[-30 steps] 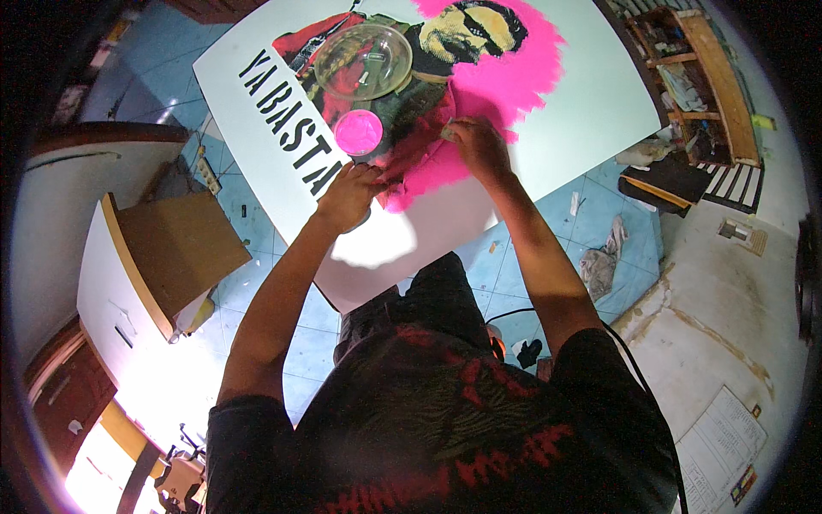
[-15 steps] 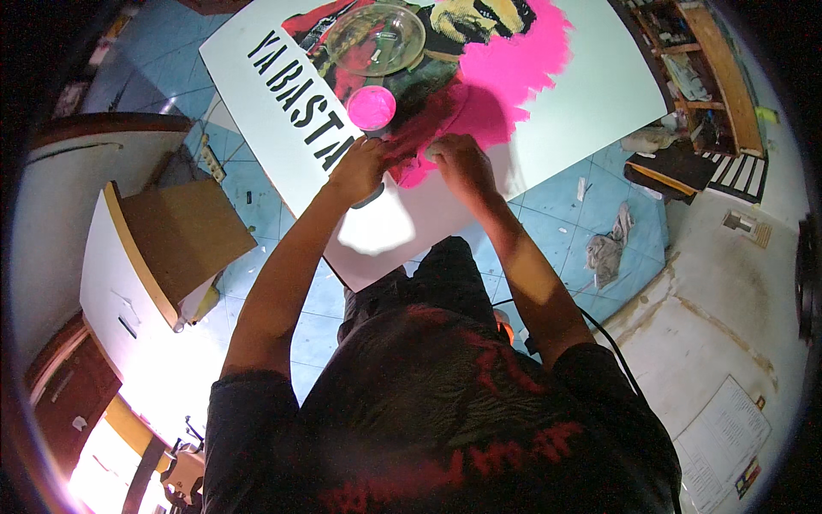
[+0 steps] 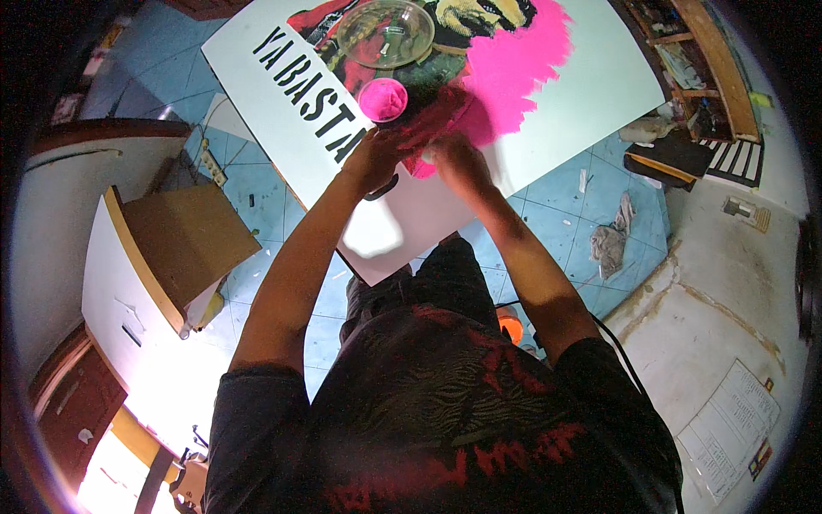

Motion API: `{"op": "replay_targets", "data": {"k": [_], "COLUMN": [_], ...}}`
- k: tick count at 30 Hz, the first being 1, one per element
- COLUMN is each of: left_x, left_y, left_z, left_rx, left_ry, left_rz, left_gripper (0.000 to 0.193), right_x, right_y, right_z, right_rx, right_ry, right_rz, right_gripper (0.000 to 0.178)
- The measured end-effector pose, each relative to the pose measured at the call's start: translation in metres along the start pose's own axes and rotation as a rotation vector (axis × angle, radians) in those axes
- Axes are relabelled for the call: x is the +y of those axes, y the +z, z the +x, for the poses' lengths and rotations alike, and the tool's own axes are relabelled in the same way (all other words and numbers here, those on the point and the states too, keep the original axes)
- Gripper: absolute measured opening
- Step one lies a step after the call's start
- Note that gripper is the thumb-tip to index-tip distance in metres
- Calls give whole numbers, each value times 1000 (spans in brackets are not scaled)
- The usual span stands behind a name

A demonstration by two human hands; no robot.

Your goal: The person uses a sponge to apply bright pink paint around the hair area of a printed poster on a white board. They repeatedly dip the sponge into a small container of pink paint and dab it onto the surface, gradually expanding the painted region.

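A large white board (image 3: pixel 591 94) carries a stencil-like portrait with a bright pink area (image 3: pixel 514 73) and black lettering down its left side. My left hand (image 3: pixel 374 161) rests low on the picture, just below a small round cup of pink paint (image 3: pixel 383 100); its fingers are mostly hidden and dim. My right hand (image 3: pixel 460 164) is closed at the lower edge of the dark pink patch (image 3: pixel 441 116). A small pale bit shows at its fingertips, too little to name. Beyond the cup sits a clear round plastic bowl (image 3: pixel 385 34). A dark curved shape (image 3: pixel 383 189) shows beside my left wrist.
A brown and white cabinet (image 3: pixel 184 248) stands on the left. Blue floor tiles (image 3: pixel 548 193) lie below the board, with a grey rag (image 3: pixel 610 240) on the right. Wooden shelves (image 3: pixel 711 68) line the far right. An orange round object (image 3: pixel 511 325) is beside my leg, near a black cable (image 3: pixel 621 347).
The cup and bowl appear slightly farther right and up in the picture. My left hand has shifted a little right. My right hand stays near the same spot, still closed.
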State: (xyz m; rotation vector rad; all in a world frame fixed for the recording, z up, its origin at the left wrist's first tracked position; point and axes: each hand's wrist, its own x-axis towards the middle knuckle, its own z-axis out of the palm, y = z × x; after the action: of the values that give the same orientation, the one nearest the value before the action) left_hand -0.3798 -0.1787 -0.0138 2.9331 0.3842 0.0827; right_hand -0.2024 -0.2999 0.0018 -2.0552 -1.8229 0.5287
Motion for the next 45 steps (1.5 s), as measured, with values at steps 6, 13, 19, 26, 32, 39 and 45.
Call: {"op": "replay_targets", "data": {"k": [6,13,19,26,32,39,45], "left_x": [-7,-12,-9,-9,-11,-8,-7], "left_y": [12,12,4,6,6,3,1], "left_z": [-5,-8,-1,-4,-4,-4,-5], "left_rx": [-26,-15,-12,18,-7,79,-5], "left_ry": [-38,-30,-20,27,26,7,28], "left_rz": [-118,-172,-218,-121,-142,-266,-104], "left_gripper": [70,71,70,66,66,62,63], "right_x": [-8,-20,4,26,28,23,13], "right_y": [3,-8,11,-17,-34,-34,-26], "right_z": [-13,-16,-21,-17,-14,-11,-9], "right_rx": [96,111,132,154,89,-34,-182], "right_ry": [-149,-153,-246,-161,-111,-49,-438], "right_rz": [-32,-51,-37,-122,-148,5,-239], "right_gripper": [13,17,17,13,15,18,24]}}
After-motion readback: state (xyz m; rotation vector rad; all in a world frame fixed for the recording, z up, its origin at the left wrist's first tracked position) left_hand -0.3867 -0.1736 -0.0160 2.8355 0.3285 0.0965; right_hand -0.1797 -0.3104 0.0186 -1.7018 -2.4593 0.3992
